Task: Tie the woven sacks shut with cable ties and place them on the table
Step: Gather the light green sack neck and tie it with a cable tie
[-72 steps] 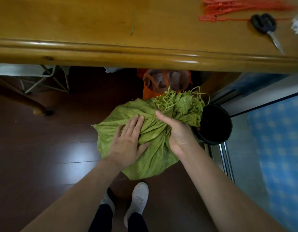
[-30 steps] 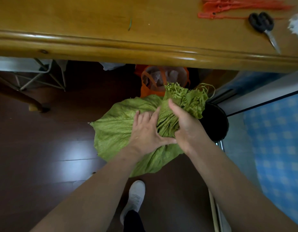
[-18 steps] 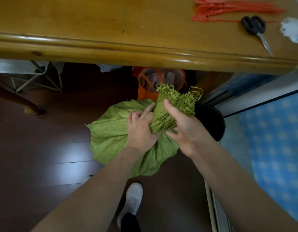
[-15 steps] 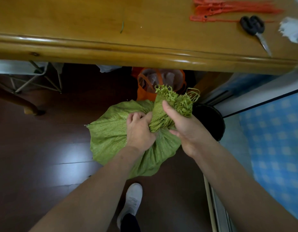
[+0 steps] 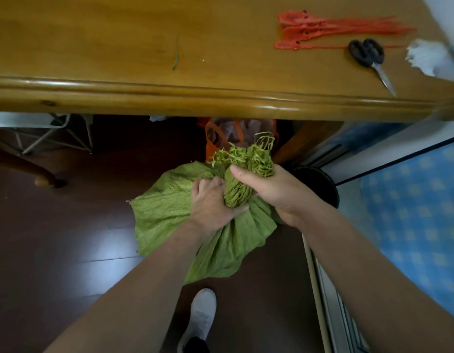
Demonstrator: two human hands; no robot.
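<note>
A green woven sack stands on the dark floor just below the table's front edge. Its mouth is gathered into a tight bunch with a frayed top. My right hand grips that bunched neck from the right, thumb across it. My left hand grips the gathered fabric at the base of the neck from the left. A bundle of red cable ties lies on the wooden table at the far right, apart from both hands.
Black-handled scissors and a white crumpled scrap lie on the table near the ties. Under the table stand an orange bag and a black bin. A table leg stands at left; my white shoe is below the sack.
Both hands went from flat on the sack to gripping it: the mouth is now gathered into a tight neck, the left hand's fingers curled in at its base, the right wrapped round it.
</note>
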